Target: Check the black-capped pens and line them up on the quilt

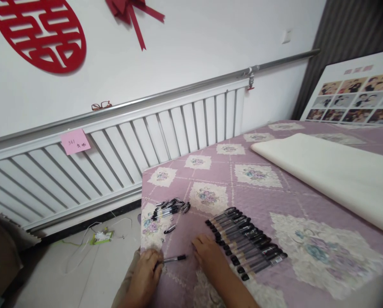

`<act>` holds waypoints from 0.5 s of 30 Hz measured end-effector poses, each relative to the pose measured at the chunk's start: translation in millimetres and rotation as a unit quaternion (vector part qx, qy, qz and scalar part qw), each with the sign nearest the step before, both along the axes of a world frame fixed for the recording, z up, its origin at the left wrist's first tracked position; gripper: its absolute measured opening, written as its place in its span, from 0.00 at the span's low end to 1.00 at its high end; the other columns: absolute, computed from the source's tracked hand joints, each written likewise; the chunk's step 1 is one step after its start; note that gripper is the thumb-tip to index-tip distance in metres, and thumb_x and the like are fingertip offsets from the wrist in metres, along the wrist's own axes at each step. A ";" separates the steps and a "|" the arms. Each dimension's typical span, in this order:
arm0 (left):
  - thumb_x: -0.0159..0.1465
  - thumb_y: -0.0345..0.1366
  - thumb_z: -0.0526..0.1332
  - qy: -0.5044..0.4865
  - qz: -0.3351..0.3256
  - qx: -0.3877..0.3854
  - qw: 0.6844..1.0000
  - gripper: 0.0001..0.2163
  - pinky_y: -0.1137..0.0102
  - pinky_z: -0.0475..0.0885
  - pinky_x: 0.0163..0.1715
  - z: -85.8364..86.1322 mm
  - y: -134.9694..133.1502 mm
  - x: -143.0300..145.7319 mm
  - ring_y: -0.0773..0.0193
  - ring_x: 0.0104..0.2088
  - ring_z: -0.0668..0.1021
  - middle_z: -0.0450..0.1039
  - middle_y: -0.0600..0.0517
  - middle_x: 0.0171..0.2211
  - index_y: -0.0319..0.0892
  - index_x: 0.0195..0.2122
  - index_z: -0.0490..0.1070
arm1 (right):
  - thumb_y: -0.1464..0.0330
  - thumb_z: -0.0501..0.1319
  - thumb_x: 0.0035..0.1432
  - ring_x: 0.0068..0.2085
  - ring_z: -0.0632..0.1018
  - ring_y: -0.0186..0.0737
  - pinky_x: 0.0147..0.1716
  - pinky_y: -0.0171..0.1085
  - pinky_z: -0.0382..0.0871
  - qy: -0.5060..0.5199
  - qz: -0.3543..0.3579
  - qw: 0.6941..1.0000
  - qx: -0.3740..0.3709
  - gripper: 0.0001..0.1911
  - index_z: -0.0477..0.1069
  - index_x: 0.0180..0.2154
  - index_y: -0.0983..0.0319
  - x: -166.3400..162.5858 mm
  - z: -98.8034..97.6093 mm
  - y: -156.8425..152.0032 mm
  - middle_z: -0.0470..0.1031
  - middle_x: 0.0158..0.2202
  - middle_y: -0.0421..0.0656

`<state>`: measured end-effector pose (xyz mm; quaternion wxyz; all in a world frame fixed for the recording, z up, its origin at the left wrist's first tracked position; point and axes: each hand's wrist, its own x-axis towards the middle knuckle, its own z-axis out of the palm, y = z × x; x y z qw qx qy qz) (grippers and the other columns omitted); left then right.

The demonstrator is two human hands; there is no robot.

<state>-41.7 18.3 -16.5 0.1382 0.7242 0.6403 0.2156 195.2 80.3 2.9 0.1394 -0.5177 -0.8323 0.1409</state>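
My left hand (147, 270) is closed around a clear-barrelled pen (172, 259) whose black end points right, low over the flowered cloth. To its right, my right hand (207, 256) rests on the cloth with fingers loosely extended and nothing visible in them. Beside that hand lies a slanting row of capped gel pens (246, 239), side by side, with black caps and black ends. Beyond my left hand is a small heap of black pen caps and slim pen parts (171, 208). One loose black cap (169, 229) lies nearer to me.
A purple quilted cover (252, 201) ends at the left above a tiled floor (98, 265). A folded cream sheet (326, 171) lies at the right. Behind stand a white radiator (178, 132) with a pink note (75, 141) and a photo board (355, 92). Glasses (101, 105) rest by the pipe.
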 end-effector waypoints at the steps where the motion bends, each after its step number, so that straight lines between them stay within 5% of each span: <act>1: 0.61 0.33 0.54 0.003 0.001 0.004 1.000 0.08 0.60 0.65 0.47 1.3 -1.0 2.0 0.56 0.43 0.71 0.71 0.47 0.40 0.45 0.37 0.72 | 0.76 0.56 0.56 0.45 0.72 0.45 0.44 0.38 0.63 0.007 -0.001 1.000 -0.007 0.11 0.73 0.39 0.61 1.7 1.6 -1.1 0.73 0.41 0.47; 6: 0.59 0.33 0.57 0.007 -0.001 0.027 1.000 0.15 0.59 0.63 0.51 2.8 0.1 20.6 0.55 0.48 0.69 0.70 0.46 0.46 0.45 0.48 0.71 | 0.76 0.57 0.54 0.46 0.70 0.46 0.46 0.40 0.63 0.032 -0.006 0.999 -0.008 0.11 0.72 0.39 0.62 12.9 4.8 -7.3 0.72 0.41 0.47; 15: 0.57 0.32 0.59 0.012 0.000 0.069 0.998 0.13 0.58 0.66 0.46 -5.5 10.9 53.8 0.54 0.45 0.71 0.71 0.47 0.42 0.48 0.42 0.74 | 0.75 0.57 0.55 0.42 0.71 0.43 0.43 0.38 0.62 0.025 -0.005 1.000 0.004 0.07 0.72 0.32 0.61 17.0 0.9 -6.0 0.72 0.37 0.45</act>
